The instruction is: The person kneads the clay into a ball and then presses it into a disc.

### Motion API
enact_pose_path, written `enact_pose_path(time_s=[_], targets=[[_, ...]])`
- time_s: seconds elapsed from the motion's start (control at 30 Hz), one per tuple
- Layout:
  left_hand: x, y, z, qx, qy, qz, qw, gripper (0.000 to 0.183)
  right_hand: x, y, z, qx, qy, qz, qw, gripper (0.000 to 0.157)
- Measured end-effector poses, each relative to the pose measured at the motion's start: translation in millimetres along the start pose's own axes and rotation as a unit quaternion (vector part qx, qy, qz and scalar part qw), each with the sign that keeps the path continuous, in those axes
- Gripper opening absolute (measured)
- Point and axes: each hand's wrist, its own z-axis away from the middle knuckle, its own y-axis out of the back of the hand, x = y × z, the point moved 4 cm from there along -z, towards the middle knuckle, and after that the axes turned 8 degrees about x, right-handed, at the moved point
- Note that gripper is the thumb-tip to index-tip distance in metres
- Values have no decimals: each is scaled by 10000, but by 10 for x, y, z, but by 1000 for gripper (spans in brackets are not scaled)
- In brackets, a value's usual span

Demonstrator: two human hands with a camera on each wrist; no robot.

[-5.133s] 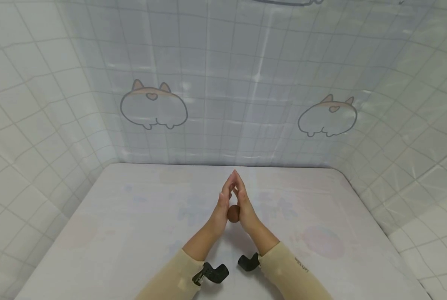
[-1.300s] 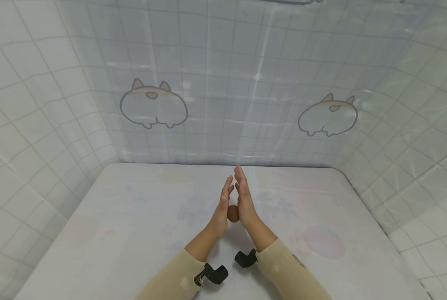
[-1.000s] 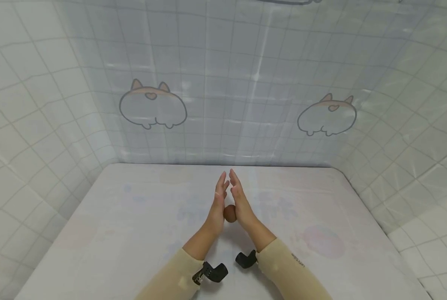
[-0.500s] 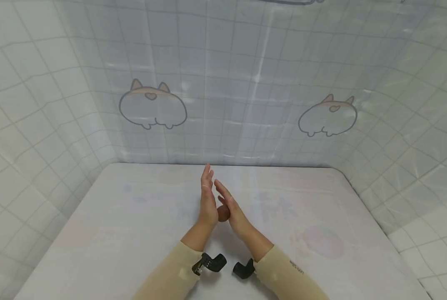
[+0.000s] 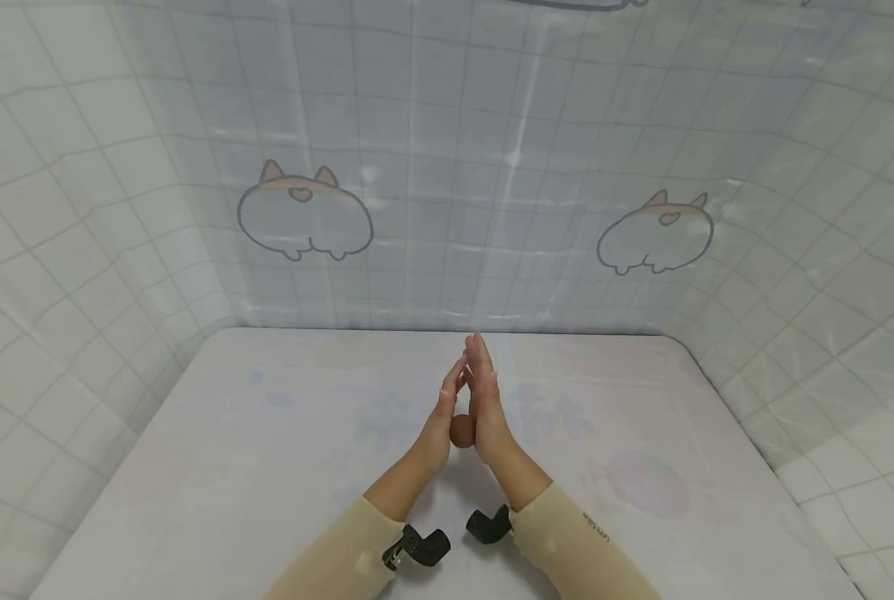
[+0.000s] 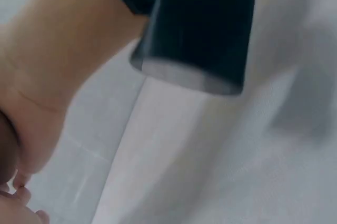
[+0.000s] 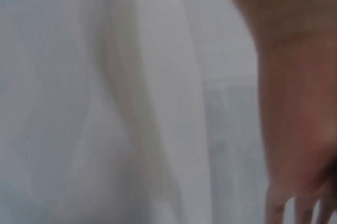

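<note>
A smooth brown ball [image 5: 462, 431] sits between the two palms near the middle of the head view. My left hand [image 5: 437, 427] lies flat against its left side, and my right hand [image 5: 491, 421] presses from the right. Fingers on both hands are extended, leaning together at the tips like a tent. In the left wrist view, part of the ball [image 6: 7, 150] shows at the left edge beside the heel of the left hand [image 6: 34, 124]. The right wrist view catches the right hand [image 7: 297, 124] with straight fingers and a dark bit of the ball at the edge.
Beneath the hands spreads a pale, faintly patterned table surface [image 5: 282, 467]. A grid-patterned curtain [image 5: 447, 208] with cartoon animals encloses the back and sides. Black wrist cameras [image 5: 427, 547] jut inward from both beige sleeves, close to each other.
The palms keep sliding against each other around the ball. Since half a second ago, hands and ball have shifted right, and the right hand's fingertips have moved forward past the left's.
</note>
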Motion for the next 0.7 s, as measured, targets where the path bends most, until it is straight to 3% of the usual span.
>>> enact_pose_path(time_s=[0.13,0.37,0.7], targets=[[52,-5,7,-48,-127,147,9998,81,57,25,-13,-66,-151,26,9999,69],[133,38,-50,431,-212,438,9979,87,137,2,17,-382,-255,271,9986,74],[130,75,-119,742,-553,71,9957,83,98,-92,139,-703,-263,329,9966,74]])
